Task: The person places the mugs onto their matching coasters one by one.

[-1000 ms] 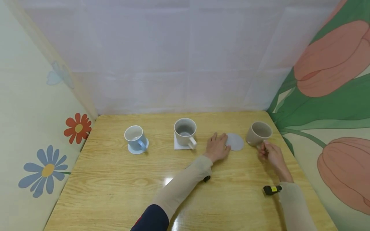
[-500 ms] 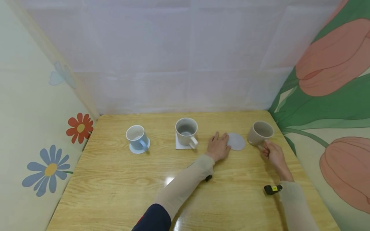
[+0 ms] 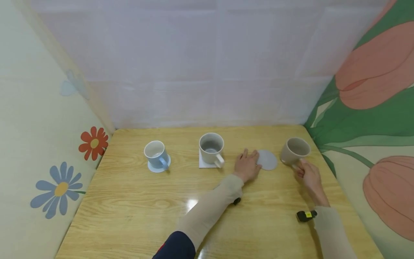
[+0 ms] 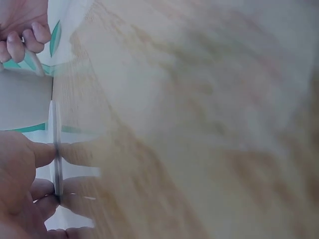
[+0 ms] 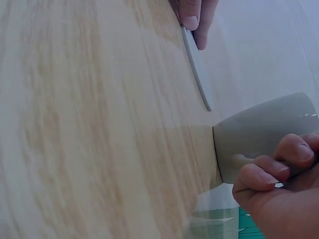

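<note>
My right hand (image 3: pixel 311 177) grips the handle of a grey-beige mug (image 3: pixel 292 153) near the table's right edge. The mug stands upright, and its base appears to meet the table in the right wrist view. Its handle is mostly hidden by curled fingers (image 5: pixel 259 174). To its left lies a round grey coaster (image 3: pixel 267 160) flat on the table, with a gap between the two. My left hand (image 3: pixel 247 167) rests at the coaster's left side, fingers extended. In the left wrist view the thumb and fingertips (image 4: pixel 45 154) touch the coaster's edge (image 4: pixel 55 119).
A white mug (image 3: pixel 211 153) stands on a square white coaster (image 3: pixel 204 164) left of my left hand. Farther left, a blue-and-white mug (image 3: pixel 156 158) stands on a round pale coaster (image 3: pixel 152 169). A white sheet (image 3: pixel 194 72) hangs behind the wooden table (image 3: pixel 129 208); patterned panels flank it.
The whole scene has shifted slightly to the right as the head view moved. Both hands keep their places at the coaster and the mug; the right fingers have closed more snugly on the handle.
</note>
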### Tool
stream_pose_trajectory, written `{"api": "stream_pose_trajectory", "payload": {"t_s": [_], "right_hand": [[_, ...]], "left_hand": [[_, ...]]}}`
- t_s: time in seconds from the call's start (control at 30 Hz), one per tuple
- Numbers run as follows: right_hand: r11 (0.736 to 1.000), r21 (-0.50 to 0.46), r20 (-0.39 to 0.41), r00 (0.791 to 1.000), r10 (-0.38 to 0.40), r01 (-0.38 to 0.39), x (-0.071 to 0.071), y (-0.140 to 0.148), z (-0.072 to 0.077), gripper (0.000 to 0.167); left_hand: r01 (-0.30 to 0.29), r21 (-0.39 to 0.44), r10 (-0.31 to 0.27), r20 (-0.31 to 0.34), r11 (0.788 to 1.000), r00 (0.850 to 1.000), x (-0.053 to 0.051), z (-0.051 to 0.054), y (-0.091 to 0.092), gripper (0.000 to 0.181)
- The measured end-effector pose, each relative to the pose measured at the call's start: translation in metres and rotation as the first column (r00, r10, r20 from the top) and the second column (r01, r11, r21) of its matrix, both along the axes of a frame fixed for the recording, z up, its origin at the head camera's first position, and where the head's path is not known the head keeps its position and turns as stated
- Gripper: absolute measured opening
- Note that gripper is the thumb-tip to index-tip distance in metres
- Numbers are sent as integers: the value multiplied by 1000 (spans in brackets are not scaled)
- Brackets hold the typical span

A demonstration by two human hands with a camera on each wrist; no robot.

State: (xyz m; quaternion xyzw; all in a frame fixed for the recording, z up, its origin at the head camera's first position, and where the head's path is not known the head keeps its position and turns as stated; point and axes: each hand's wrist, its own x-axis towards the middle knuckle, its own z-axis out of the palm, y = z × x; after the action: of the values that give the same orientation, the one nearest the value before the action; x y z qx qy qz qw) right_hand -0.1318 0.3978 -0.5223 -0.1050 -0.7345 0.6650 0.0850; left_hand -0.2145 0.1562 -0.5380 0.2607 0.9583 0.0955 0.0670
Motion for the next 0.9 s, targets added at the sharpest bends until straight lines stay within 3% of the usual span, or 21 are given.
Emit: {"api": "stream_pose_trajectory", "payload": {"t_s": [0.37,0.7,0.9], "right_hand": [[997,-75,-22,1000,5,-7,2,1,-2,45],[1000,-10,11,1000,-6,6,6,2,-2,44],[997,-75,-1,1000,3,-3,4,2,1,43]], "left_hand": [[9,22,-9,-3,1000,1000,-2,-6,0,59],[12,58,-11,-5,998,1000,-5,-9,-2,60],[11,63,-11,-8,998,1000,-5,-10,-1,59]]}}
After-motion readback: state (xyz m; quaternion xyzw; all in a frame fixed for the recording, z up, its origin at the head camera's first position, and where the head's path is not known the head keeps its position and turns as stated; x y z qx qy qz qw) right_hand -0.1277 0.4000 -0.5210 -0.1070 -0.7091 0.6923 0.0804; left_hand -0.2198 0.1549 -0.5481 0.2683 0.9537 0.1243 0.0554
